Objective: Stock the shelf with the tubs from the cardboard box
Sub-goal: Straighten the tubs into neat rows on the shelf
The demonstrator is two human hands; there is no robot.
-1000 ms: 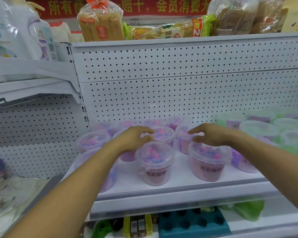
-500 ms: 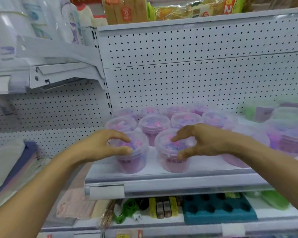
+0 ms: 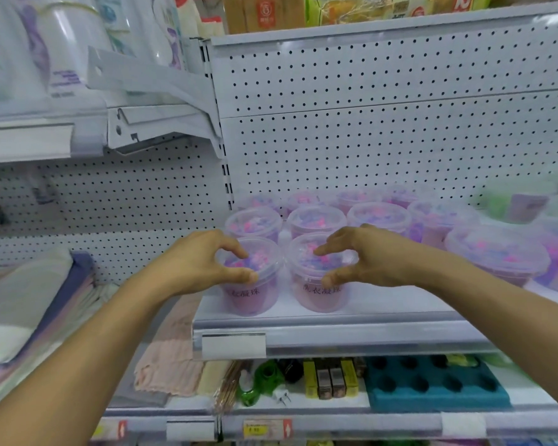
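left hand (image 3: pixel 203 265): lower centre, thumb and fingers curled round left front tub (image 3: pixel 250 278), same grip as 0.5 s ago
right hand (image 3: pixel 364 259): grips right front tub (image 3: pixel 322 275)
shelf (image 3: pixel 335 329): both tubs at front edge, slid left versus 1 s ago
rear tubs (image 3: pixel 316 217): rows filled; front row being squared

White shelf (image 3: pixel 335 329) bearing lidded pink tubs (image 3: pixel 379 217)

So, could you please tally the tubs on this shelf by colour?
Pink-purple tubs: 12
Green tubs: 1 clear; the right edge is too blurred to count more
Total: 13 countable
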